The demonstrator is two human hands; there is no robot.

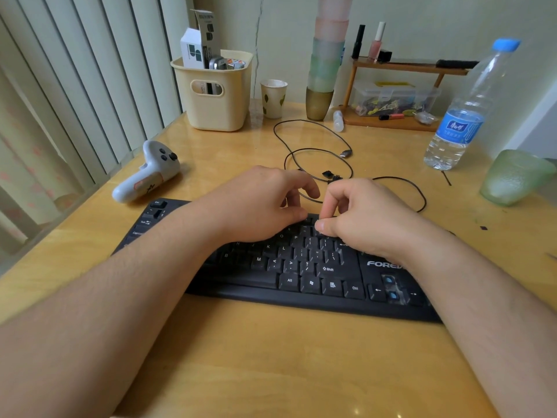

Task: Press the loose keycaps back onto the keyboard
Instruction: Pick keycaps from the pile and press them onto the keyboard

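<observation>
A black keyboard lies across the middle of the table. Its up and down arrow places show bare blue sockets. My right hand hovers over the upper key rows, index finger and thumb pinched together on a small dark keycap held against the top row. My left hand is beside it, fingers loosely curled, thumb tip resting on the top row. Two loose black keycaps lie on the table just behind my hands, inside the cable loop.
The keyboard's black cable coils behind it. A white controller lies at the left, a cream basket and paper cup behind. A water bottle and green cup stand at the right.
</observation>
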